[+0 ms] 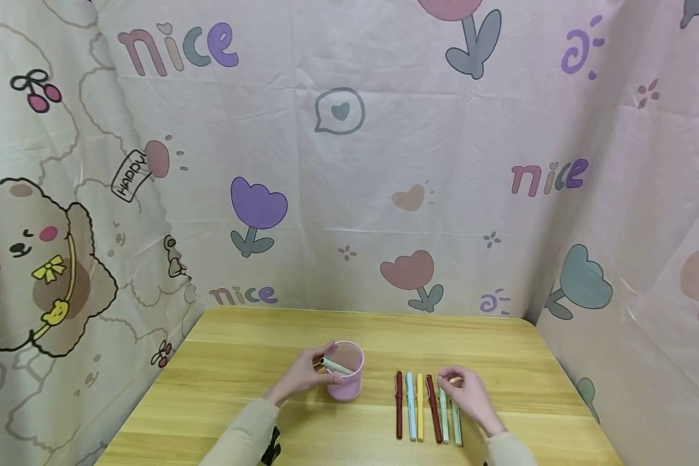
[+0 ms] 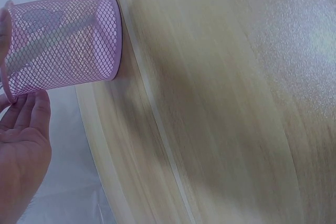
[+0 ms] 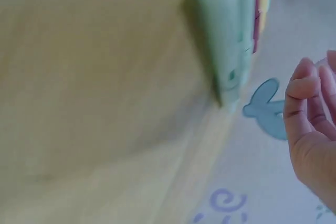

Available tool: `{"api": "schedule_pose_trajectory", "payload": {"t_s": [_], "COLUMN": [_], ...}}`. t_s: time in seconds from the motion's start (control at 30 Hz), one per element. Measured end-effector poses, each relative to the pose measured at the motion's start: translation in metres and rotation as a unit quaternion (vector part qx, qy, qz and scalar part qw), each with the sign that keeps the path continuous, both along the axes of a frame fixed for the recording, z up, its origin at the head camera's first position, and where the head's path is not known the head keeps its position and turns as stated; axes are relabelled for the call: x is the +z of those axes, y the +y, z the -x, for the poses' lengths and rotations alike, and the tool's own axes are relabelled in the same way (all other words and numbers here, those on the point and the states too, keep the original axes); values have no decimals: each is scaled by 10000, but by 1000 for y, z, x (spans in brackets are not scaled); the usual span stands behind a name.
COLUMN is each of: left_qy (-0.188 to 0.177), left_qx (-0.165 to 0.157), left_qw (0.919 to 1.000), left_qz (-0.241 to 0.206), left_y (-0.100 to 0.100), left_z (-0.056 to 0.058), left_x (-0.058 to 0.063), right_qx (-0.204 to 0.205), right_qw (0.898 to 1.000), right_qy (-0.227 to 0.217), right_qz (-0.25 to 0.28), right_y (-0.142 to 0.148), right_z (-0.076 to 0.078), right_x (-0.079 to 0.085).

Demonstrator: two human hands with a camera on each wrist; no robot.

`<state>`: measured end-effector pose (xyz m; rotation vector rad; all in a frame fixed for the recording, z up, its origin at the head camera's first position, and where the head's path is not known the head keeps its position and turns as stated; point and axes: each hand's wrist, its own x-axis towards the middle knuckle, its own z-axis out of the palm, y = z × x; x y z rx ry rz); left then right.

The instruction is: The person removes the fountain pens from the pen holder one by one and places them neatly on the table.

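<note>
My left hand (image 1: 307,374) grips a pink mesh pen cup (image 1: 345,390) by its rim, thumb on one side and fingers on the other. A pale green pen (image 1: 336,366) leans inside, its dark-holed end near the hand. In the left wrist view, the pen shows through the mesh of the cup (image 2: 63,45). Over the upper ends of two light green pens (image 1: 457,424) hovers my right hand (image 1: 468,391), fingers loosely bent. Nothing shows between thumb and fingers of the right hand (image 3: 315,124) in the right wrist view, where it looks apart from the pens.
Left of the light green pens, in the same row, lie a dark red pen (image 1: 433,408), a yellow pen (image 1: 421,408), a light blue pen (image 1: 411,406) and another dark red pen (image 1: 399,404). They rest on a wooden table (image 1: 239,349) with patterned cloth (image 1: 349,175) hanging around it.
</note>
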<state>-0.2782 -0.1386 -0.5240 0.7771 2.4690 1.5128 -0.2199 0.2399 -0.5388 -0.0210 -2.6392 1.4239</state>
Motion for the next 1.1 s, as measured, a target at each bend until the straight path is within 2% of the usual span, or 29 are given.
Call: {"api": "schedule_pose_trajectory", "payload": {"t_s": [0.27, 0.47, 0.87, 1.1], "left_qy": [28, 2, -1, -28], "left_qx": [23, 11, -62, -122], "left_qw": [10000, 10000, 9999, 9998], "left_qz": [4, -12, -103, -146], "left_y": [0, 0, 1, 1], "left_z": [1, -1, 0, 0], "left_x": [-1, 1, 3, 3], "right_qx": [1100, 1805, 2515, 2782], "right_qw": [9925, 9809, 9633, 9515], "right_qy": [455, 724, 935, 1168], "right_qz": [267, 92, -27, -606], "right_y": [-27, -51, -96, -121], "right_z": [9, 21, 44, 55], "right_x": [19, 26, 37, 44]}}
